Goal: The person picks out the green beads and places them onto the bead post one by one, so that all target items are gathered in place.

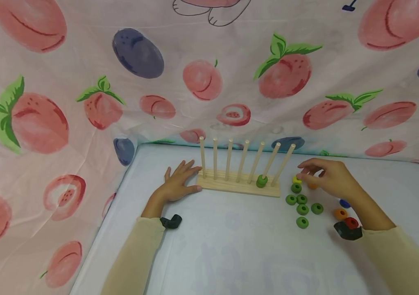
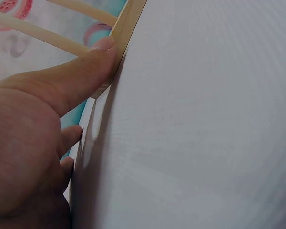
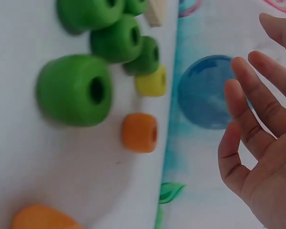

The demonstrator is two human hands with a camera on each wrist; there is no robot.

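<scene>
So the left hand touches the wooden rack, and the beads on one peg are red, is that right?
Not the colour: the beads on that peg are green, as the head view shows. The left hand does touch the wooden rack.

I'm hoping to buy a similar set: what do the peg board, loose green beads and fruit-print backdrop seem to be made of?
Peg board: likely bare wood, matte, from its pale tan colour and faint grain.
Loose green beads: perhaps painted wood, smooth with a soft sheen; plastic is possible too.
Fruit-print backdrop: probably printed cloth, matte, given its creases.
</scene>
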